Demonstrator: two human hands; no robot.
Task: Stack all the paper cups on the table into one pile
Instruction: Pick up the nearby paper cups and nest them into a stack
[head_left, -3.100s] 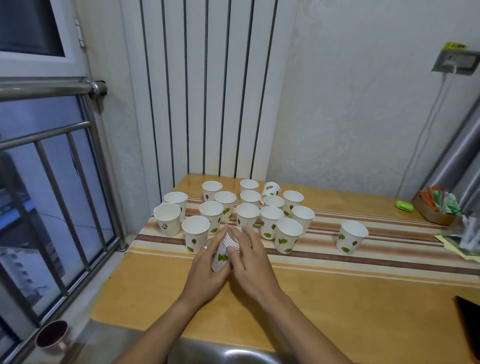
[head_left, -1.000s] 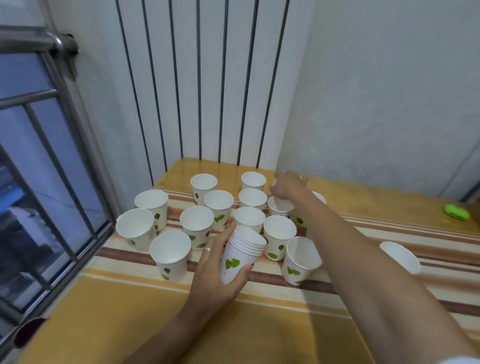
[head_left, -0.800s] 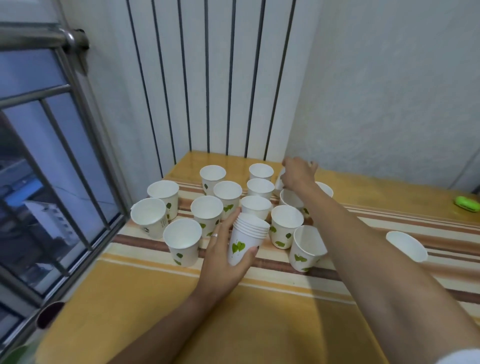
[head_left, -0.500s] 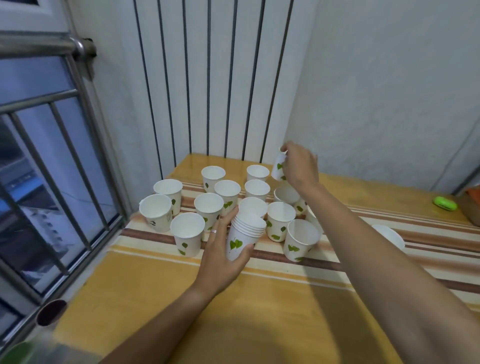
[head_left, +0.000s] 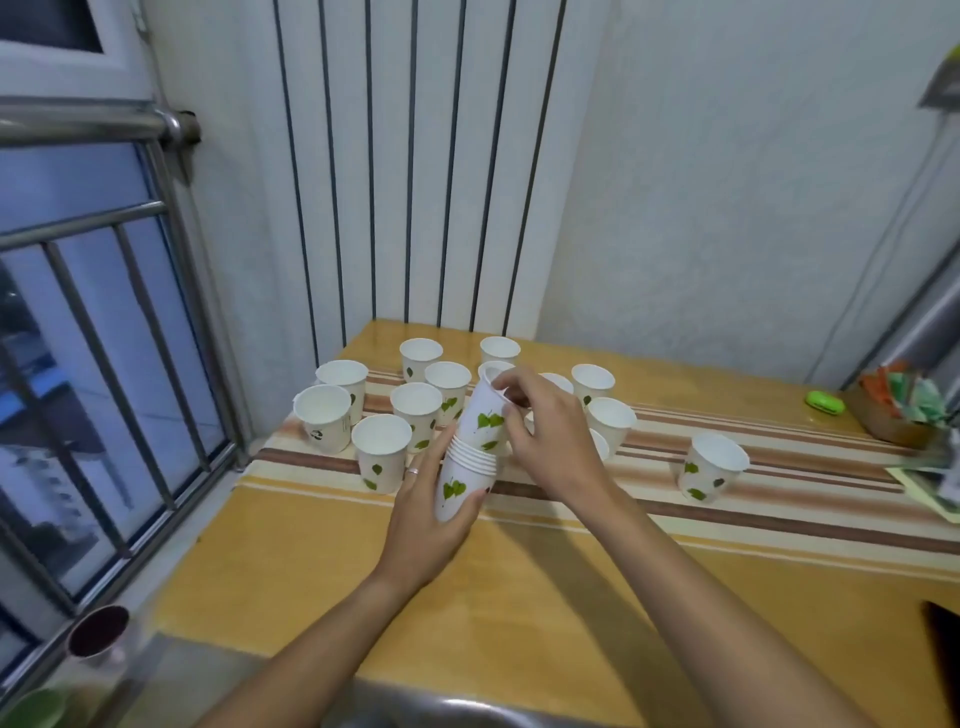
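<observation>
My left hand (head_left: 423, 512) grips a pile of nested white paper cups (head_left: 464, 480) with green leaf prints, held just above the table's striped cloth. My right hand (head_left: 548, 431) holds one more paper cup (head_left: 484, 413) by its rim, its base seated in the top of the pile. Several loose cups (head_left: 382, 452) stand upright in a cluster behind and to the left of the pile. One cup (head_left: 714, 465) stands alone at the right. My right hand hides some cups at the cluster's right side.
The wooden table (head_left: 519, 597) sits in a corner with a radiator behind and a barred window (head_left: 104, 364) at left. A green object (head_left: 823, 402) and a basket of packets (head_left: 904, 410) lie at far right. A dark cup (head_left: 98, 631) stands below left.
My right hand picked a cup from the back of the cluster, carried it toward me and set it into the top of the pile in my left hand.
</observation>
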